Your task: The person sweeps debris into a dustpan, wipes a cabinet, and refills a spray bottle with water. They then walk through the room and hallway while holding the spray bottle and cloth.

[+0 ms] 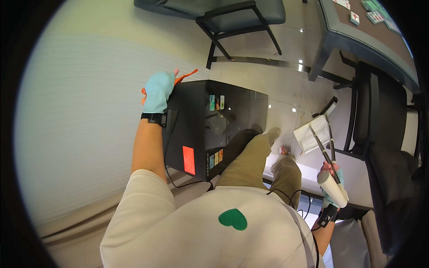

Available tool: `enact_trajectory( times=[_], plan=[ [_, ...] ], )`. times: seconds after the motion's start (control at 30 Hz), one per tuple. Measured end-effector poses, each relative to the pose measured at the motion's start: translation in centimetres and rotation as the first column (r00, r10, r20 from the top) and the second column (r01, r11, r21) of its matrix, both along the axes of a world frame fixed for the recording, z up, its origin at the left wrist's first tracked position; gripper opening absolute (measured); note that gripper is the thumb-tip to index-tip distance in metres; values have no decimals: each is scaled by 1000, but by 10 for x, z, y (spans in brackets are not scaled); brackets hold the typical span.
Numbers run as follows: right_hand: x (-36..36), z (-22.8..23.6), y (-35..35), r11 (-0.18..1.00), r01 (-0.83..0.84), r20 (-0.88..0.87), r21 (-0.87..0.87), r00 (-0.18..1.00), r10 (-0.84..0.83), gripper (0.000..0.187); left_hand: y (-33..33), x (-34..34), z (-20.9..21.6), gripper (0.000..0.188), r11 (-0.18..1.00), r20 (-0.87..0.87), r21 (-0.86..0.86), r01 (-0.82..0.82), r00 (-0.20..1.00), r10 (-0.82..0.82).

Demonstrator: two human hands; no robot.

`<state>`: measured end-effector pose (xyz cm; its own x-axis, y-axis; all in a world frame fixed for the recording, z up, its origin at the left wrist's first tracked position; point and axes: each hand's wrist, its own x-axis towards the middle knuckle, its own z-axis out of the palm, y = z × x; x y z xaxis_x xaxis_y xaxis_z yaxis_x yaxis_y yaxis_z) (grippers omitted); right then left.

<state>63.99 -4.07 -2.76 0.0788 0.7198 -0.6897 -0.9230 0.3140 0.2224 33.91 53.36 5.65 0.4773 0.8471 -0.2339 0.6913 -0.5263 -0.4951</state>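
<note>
My left hand (159, 91), in a light blue glove with bare fingertips, is at the top of a black box-shaped cabinet (185, 129) with a glossy front. Its fingers are closed around an orange cloth (186, 76), which pokes out on both sides. Over at the right, my gloved right hand (331, 172) grips the dark handles of a white dustpan (310, 134) and a broom (330, 107) together. A thick white cylinder (331, 187), perhaps a handle end, partly covers that hand. The dustpan hangs above the floor, with the broom's dark bristles behind it.
Beside my feet lies a small red-and-white packet (284, 150) on the tiles. A grey chair (241, 15) stands ahead, a table (333, 38) with game tiles at the far right, and a black chair (380, 111) below it. A pale ribbed wall (80, 120) borders my left.
</note>
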Motion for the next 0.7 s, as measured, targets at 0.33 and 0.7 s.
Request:
enact_trajectory(
  times=[0.33,0.7],
  plan=[
    [6,-25,-9,999,10,48,-34,999,-8,30,4,-81,-24,72,893,121,2,-450,887,447],
    [-7,-58,-32,994,95,136,-43,987,-89,29,11,-62,-14,70,990,-42,43,-134,990,136]
  ],
)
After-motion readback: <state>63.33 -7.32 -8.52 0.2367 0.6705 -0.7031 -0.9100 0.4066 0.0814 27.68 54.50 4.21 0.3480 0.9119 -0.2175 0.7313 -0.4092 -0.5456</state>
